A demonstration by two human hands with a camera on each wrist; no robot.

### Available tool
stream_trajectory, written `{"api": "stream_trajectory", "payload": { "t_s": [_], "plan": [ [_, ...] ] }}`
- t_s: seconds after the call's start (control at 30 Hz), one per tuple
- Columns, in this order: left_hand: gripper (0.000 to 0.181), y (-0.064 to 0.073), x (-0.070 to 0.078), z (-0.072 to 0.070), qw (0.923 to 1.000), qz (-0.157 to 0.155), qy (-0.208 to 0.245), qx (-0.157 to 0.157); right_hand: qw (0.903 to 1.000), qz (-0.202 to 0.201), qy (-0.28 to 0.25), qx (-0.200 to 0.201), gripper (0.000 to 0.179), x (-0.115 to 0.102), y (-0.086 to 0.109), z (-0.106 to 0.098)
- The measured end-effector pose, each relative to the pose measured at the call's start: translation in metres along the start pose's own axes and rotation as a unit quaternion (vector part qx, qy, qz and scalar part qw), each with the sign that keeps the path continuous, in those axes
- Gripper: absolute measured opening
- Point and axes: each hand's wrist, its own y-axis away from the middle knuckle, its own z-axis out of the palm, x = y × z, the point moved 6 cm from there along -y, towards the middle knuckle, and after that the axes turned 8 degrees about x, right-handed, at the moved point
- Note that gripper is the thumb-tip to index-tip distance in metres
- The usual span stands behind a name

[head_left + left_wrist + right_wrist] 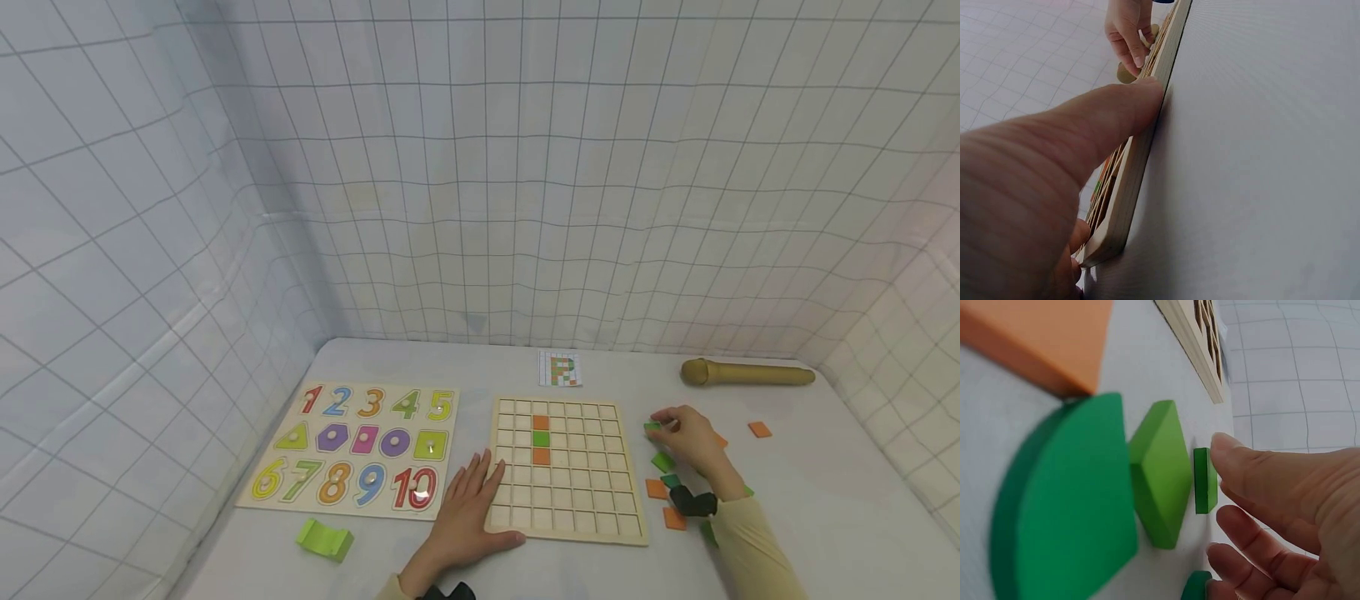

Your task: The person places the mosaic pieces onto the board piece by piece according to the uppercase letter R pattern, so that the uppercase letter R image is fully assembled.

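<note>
My left hand [468, 508] rests with straight fingers across the left front corner of a wooden grid board [573, 535]. Its thumb lies along the front rim, also seen on the board [1138, 169] in the left wrist view. An orange tile [541, 422], a green tile [541, 438] and another orange tile [542, 456] sit in one column of the grid. Right of the board, my right hand [690, 437] pinches a green square tile [1202, 481] between thumb and fingers, low over the table. Beside it lie a light green tile [1161, 475] and a dark green rounded piece [1069, 506].
A number and shape puzzle board [347, 448] lies at left, with a light green block [325, 540] before it. A small pattern card [560, 368] lies behind the grid. Loose orange tiles [674, 518] are scattered at right, and a tan microphone-shaped object [750, 373] lies behind them.
</note>
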Motion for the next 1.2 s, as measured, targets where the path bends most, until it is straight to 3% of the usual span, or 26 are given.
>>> {"api": "stream_trajectory", "payload": {
  "t_s": [0.33,0.63,0.97,1.2],
  "plan": [
    [0.097,0.000,-0.002,0.002,1.0000,0.005,-0.005,0.002,0.9996,0.007,0.010,-0.025,0.027,0.003,-0.001,0.000],
    [0.097,0.000,-0.003,0.002,0.9999,0.006,0.005,0.008,0.9988,-0.024,0.024,-0.035,0.022,0.000,-0.006,0.002],
    [0.097,0.001,-0.003,0.002,0.9999,0.008,0.002,0.013,0.9987,-0.026,0.043,0.009,0.020,-0.003,0.002,0.001],
    [0.096,0.000,-0.003,0.002,0.9999,0.007,0.008,0.009,0.9970,-0.051,0.024,0.053,0.017,-0.022,0.011,0.001]
  ]
}}
